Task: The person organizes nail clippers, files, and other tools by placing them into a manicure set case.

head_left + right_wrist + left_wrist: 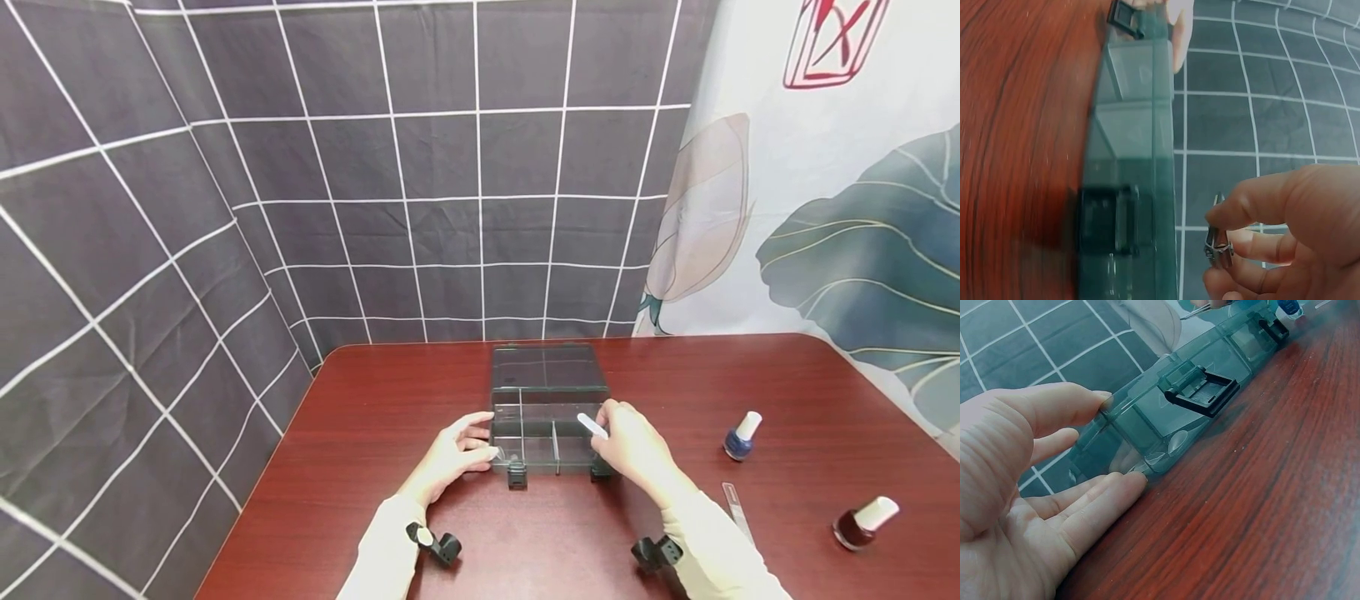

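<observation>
Centrally, an open clear organizer box [547,417] sits on the table; the left hand [450,458] steadies its left corner with straight fingers, and the right hand [633,446] pinches a nail clipper [592,426] above it.

A reddish-brown wooden table [390,467] stood in a corner draped with dark grey cloth [315,167] gridded in white lines (hung like a wall), beside a pale curtain [840,208] printed with large leaves.

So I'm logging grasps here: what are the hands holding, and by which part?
The right hand pinches a small metal tool by its near end, above the organiser box. The left hand holds nothing; its straight fingers touch the box's left front corner.
</observation>
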